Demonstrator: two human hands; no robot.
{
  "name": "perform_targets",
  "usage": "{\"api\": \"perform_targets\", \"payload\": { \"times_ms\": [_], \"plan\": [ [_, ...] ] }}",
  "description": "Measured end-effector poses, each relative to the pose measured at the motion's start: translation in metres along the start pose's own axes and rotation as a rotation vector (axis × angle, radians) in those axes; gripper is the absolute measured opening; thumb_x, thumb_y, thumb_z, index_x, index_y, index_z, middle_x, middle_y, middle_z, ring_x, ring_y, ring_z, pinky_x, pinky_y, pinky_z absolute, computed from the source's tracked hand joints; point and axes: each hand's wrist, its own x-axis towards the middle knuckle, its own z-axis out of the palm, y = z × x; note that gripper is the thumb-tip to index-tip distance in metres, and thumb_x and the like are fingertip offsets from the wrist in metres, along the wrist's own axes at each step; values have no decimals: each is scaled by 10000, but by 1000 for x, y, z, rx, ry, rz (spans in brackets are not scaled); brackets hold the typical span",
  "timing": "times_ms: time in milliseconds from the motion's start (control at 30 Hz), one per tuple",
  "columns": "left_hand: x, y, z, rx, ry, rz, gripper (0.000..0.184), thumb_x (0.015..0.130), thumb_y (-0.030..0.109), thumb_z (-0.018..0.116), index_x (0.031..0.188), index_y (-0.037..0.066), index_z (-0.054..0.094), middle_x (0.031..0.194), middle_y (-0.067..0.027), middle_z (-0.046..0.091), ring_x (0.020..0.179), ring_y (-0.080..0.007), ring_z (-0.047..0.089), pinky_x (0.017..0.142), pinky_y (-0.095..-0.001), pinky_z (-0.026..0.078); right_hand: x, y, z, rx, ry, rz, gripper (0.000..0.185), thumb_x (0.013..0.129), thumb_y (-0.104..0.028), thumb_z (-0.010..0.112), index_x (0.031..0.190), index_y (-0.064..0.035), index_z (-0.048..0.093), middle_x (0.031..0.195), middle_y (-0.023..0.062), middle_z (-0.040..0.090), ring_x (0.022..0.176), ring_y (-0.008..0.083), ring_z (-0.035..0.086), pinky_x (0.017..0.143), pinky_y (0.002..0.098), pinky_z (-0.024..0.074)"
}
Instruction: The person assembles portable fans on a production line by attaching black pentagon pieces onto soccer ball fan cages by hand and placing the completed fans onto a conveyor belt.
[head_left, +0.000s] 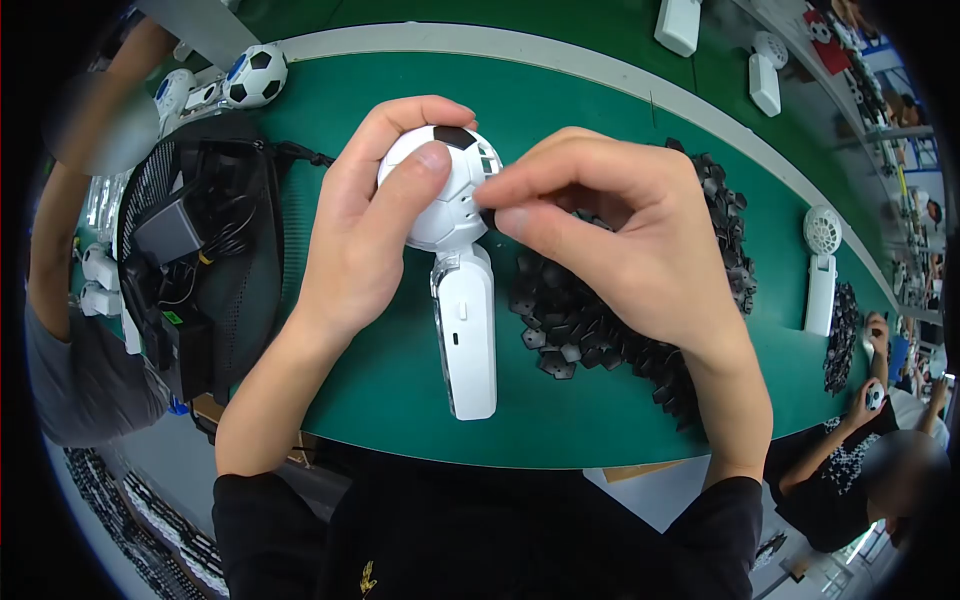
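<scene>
Inside a brightly lit workroom: across a green worktable [390, 400], bordered on the far side by a pale strip [450, 42] (bowed by the wide lens), toward a further green surface [560, 20], with loaded shelving [915, 130] at upper right, a pale post [207, 28] at upper left and grey floor [175, 460] at lower left.
</scene>
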Motion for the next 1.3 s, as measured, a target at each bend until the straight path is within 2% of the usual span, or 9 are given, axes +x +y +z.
{"api": "perform_targets", "payload": {
  "times_ms": [300, 333, 467, 633, 767, 967, 1067, 1167, 1300],
  "plan": [
    [-4, 1, 1, 173, -95, 144, 443, 714, 120, 724, 1078, 29, 489, 914, -27, 542, 800, -83, 536, 672, -218, 448, 1, 0, 2, 142, 40, 287, 180, 773, 16, 632, 916, -6, 527, 799, 23, 577, 725, 48, 554, 644, 171, 451],
    [-5, 6, 1, 272, -80, 42, 512, 681, 170, 726, 1103, 21, 477, 1100, -99, 511, 1004, -160, 499, 874, -274, 397, 2, 0, 5, 161, 69, 267, 166, 781, -12, 639, 905, -3, 530, 772, 22, 582, 682, 42, 543, 608, 168, 436],
    [-3, 1, -2, 194, -104, 112, 443, 705, 100, 687, 1088, 18, 480, 1067, -64, 512, 934, -115, 509, 795, -246, 423, 5, -1, 5, 380, 143, 385, 132, 855, -65, 564, 958, 5, 521, 730, 16, 572, 669, 43, 528, 598, 174, 426],
    [2, 13, -14, -6, 68, 80, 451, 772, 190, 643, 1125, 5, 432, 1098, -99, 513, 905, -117, 528, 779, -256, 462, -4, -10, 21, 397, -67, 435, 712, 810, -112, 626, 1357, -32, 178, 1021, 135, 521, 858, 131, 550, 725, 247, 469],
    [5, 15, -20, -140, 198, 192, 471, 791, 240, 639, 1140, 3, 429, 1093, -104, 518, 897, -125, 542, 778, -261, 469, -6, -22, 48, 626, -210, 479, 894, 759, -60, 663, 1403, -62, 43, 1020, 144, 521, 867, 149, 558, 756, 290, 467],
    [19, 20, -34, 34, 249, 210, 496, 808, 223, 628, 1193, -2, 412, 1136, -113, 491, 1016, -150, 494, 875, -281, 409, 24, -24, 32, 274, -74, 402, 732, 746, -134, 680, 1332, 1, 264, 981, 83, 546, 843, 121, 534, 708, 233, 434],
    [16, 18, -47, 780, 365, 710, 448, 766, 132, 593, 1171, 10, 446, 1188, -149, 454, 1130, -248, 423, 957, -347, 335, 56, -5, 10, -182, 32, 309, 619, 760, -213, 649, 1272, 20, 388, 1113, 142, 545, 989, 179, 539, 860, 291, 415],
    [10, 13, -31, 668, 91, 893, 281, 709, 88, 589, 983, 30, 563, 1068, -131, 540, 1063, -299, 488, 916, -390, 383, 74, 40, 9, -784, 122, -232, 532, 733, -152, 639, 1220, -44, 454, 1109, 181, 537, 993, 339, 545, 800, 363, 463],
    [-7, 0, -10, 777, -222, 1162, 211, 653, 89, 617, 863, 76, 625, 937, -75, 606, 954, -264, 576, 749, -385, 485, 90, 50, 45, -1016, 53, -213, 444, 724, -46, 576, 1156, -104, 493, 1072, 148, 530, 937, 330, 545, 711, 414, 489]
  ]
}}
